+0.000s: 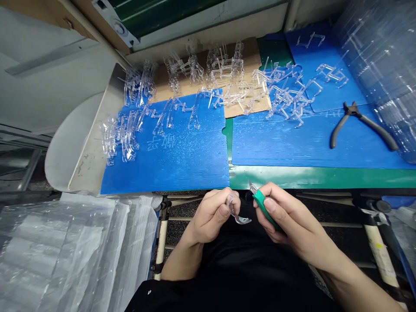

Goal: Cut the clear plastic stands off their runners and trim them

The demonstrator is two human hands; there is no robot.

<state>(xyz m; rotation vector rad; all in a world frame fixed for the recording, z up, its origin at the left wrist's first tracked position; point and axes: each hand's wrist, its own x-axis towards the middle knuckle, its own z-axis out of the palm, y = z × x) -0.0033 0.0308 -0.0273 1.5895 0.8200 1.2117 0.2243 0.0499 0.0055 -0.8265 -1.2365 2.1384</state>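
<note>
Head view: left hand (211,215) pinches small clear plastic part (238,215) in narrow finger grip, just off near edge of green tabletop (312,177). Right hand (292,216) closed firmly around green-handled craft knife (264,211), blade angled toward left fingers, close beside them. Risk: blade skidding off smooth plastic into left fingers; too much pressure could crack or drop part. Blue corrugated plastic boards (172,169) and clear plastic parts (227,82) lie toward far edge, dark-handled pliers (352,110) at right.

Glossy clear plastic parts (224,86) on rough blue board (169,169)
</note>
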